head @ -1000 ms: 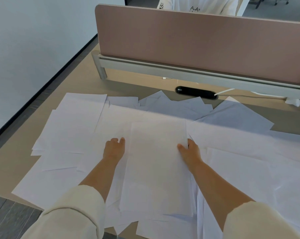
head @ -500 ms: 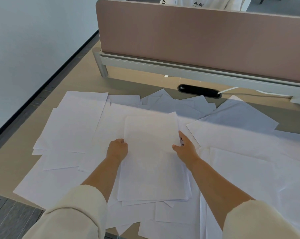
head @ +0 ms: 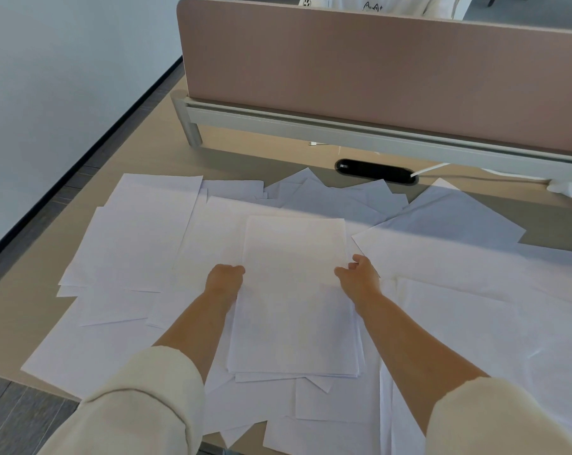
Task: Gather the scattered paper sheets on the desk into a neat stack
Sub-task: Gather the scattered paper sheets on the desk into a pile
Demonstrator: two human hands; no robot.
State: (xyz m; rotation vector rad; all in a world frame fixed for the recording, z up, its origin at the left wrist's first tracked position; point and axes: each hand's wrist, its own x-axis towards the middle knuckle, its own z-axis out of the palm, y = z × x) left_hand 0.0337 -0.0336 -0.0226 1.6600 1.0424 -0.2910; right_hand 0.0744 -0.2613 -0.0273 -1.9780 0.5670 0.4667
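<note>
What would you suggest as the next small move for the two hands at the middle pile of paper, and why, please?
Probably press both hands inward to square the pile. The left hand and right hand already sit against its two long edges, yet sheet corners stick out unevenly under its near end, and many loose sheets lie scattered across the desk, waiting to be added.

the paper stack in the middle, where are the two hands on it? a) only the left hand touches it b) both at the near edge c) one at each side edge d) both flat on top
c: the left hand grips the left edge of the paper stack and the right hand the right edge, with the stack between them on the desk.
</note>
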